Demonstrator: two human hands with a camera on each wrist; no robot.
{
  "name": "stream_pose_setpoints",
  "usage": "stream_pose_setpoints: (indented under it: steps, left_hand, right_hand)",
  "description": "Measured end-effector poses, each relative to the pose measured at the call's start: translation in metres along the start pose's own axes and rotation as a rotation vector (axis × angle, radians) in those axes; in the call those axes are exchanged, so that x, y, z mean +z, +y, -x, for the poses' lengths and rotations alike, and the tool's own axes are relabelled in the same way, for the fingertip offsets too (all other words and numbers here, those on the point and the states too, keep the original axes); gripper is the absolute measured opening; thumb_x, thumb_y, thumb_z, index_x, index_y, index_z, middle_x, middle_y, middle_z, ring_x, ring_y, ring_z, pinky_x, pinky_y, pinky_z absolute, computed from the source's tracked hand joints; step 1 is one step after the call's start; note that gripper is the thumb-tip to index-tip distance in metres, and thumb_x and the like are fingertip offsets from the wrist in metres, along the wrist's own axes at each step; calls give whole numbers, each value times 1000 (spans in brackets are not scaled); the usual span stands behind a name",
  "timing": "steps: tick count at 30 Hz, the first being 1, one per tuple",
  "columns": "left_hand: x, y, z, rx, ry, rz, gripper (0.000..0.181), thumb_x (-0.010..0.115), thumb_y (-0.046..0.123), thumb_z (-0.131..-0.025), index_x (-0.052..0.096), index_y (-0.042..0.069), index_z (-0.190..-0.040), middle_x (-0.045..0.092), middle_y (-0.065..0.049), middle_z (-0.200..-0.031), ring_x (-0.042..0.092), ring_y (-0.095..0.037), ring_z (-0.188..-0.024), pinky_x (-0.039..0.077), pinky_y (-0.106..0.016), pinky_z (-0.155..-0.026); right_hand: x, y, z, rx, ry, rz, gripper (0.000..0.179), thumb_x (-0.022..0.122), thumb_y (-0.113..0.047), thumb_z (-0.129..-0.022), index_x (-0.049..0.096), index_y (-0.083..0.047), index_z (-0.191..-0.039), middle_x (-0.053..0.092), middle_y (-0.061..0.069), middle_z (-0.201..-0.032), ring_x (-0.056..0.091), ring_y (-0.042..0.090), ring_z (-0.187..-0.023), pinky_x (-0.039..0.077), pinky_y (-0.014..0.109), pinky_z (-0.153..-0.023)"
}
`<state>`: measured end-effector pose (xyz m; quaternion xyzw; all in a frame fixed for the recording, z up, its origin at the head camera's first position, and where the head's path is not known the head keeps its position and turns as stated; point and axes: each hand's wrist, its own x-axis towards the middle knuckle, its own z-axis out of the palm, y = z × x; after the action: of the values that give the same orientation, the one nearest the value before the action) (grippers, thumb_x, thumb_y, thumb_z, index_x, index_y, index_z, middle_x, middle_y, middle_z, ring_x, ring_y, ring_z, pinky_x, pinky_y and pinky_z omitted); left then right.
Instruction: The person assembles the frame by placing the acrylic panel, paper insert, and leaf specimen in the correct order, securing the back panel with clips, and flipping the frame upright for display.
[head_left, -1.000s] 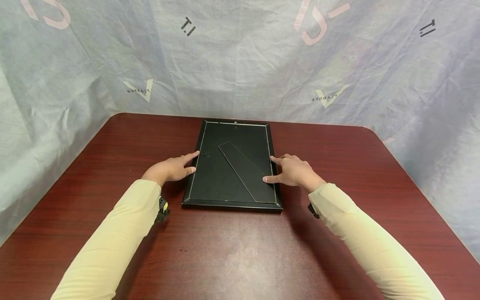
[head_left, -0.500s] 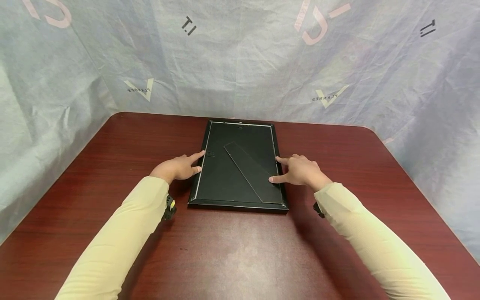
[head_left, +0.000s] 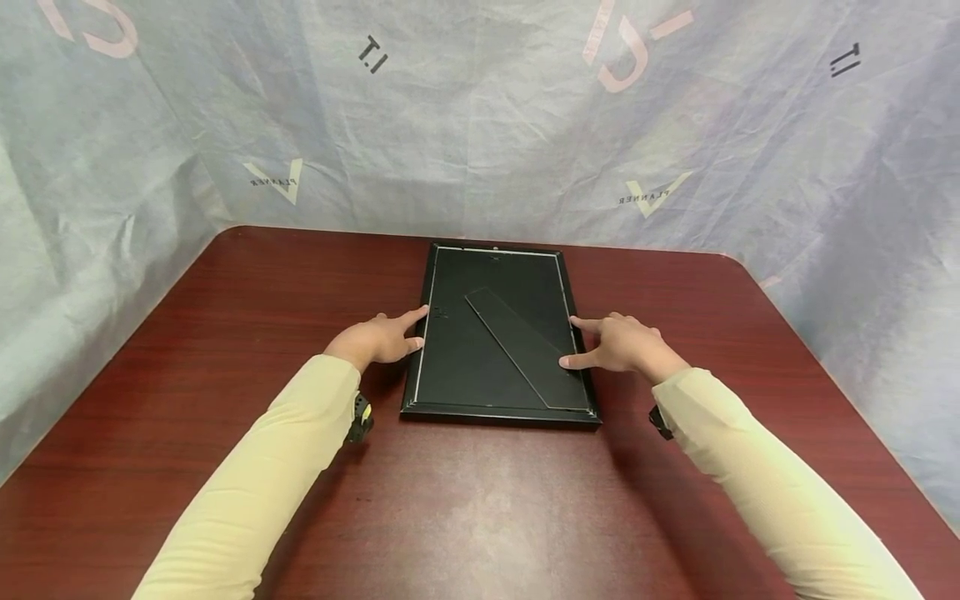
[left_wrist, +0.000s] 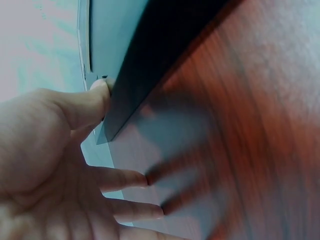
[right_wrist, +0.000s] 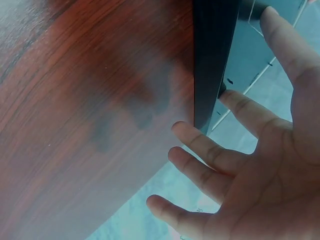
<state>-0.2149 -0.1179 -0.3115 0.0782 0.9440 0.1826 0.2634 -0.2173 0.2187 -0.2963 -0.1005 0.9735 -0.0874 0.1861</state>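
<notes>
A black picture frame (head_left: 487, 350) lies face down on the table, its backing and slanted easel leg (head_left: 517, 346) showing in the head view. At the frame's left edge is my left hand (head_left: 375, 337), thumb and index fingertip touching the border. The left wrist view shows its thumb (left_wrist: 90, 105) on the rim and the other fingers extended over the tabletop. My right hand (head_left: 626, 343) touches the right side, the thumb on the backing near the easel leg and the index fingertip at the border. Its remaining fingers (right_wrist: 200, 170) spread outside the frame in the right wrist view.
The reddish-brown wooden table (head_left: 480, 500) has rounded far corners. A pale, wrinkled fabric sheet (head_left: 465, 125) with printed letters hangs behind it and along both sides. Each wrist carries a small black device, one visible below the left cuff (head_left: 362, 419).
The picture frame has slid to the right across the table, with both hands moving along at its sides. The hands keep the same touch on its edges.
</notes>
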Motion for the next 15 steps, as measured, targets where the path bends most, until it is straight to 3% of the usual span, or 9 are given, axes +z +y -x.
stream_pose_setpoints:
  steps: [9,12,15]
  left_hand:
    - [3,7,1,4,15,-9,64,41,30,-112,9,18,-166,14,-34,-163,15,-50,-151,13,-64,-120]
    - [4,6,0,9,20,-8,64,41,30,-112,8,17,-166,15,-34,-163,14,-49,-151,10,-63,-121]
    - [5,6,-1,10,24,-9,64,41,30,-112,8,17,-166,15,-34,-163,14,-49,-151,10,-63,-121]
  right_hand:
    - [-1,7,1,2,-7,-3,91,72,-58,-89,33,-17,-161,54,19,-118,51,39,-118,39,59,-88]
    - [0,8,1,-5,-6,-3,92,72,-59,-89,33,-16,-161,54,21,-119,50,42,-120,39,61,-89]
    - [3,9,0,-19,1,-4,91,71,-59,-90,32,-16,-161,50,28,-133,44,49,-130,38,67,-95]
